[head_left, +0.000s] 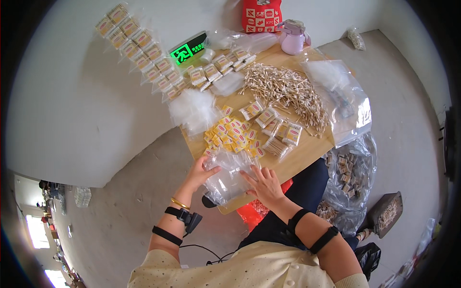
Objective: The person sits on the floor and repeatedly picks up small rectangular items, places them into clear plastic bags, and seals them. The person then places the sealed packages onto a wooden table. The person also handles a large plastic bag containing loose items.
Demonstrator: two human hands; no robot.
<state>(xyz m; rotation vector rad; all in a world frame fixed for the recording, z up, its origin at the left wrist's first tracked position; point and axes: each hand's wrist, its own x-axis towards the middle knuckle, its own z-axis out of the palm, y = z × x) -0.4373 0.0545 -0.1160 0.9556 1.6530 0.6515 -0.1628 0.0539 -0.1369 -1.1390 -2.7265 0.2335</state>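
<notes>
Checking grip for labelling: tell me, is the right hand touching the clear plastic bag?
Touching: the head view shows the right hand pressed flat on the clear plastic bag.

Your hands press clear plastic bags (229, 174) at the desk's near edge; yellow-red label squares (234, 136) just beyond. Green lit sign (188, 49) and red-white patterned bag (261, 16) at far end.

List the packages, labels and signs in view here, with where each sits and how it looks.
Exit sign: far table edge by the wall, glowing green rectangle.
Red bag: against the wall, white pictograms.
Yellow label cards: heaped mid-table, small red marks.
Packed swab packets: rows along the wall, clear wrap.
Clear plastic bags: near edge, under left hand and right hand.
</notes>
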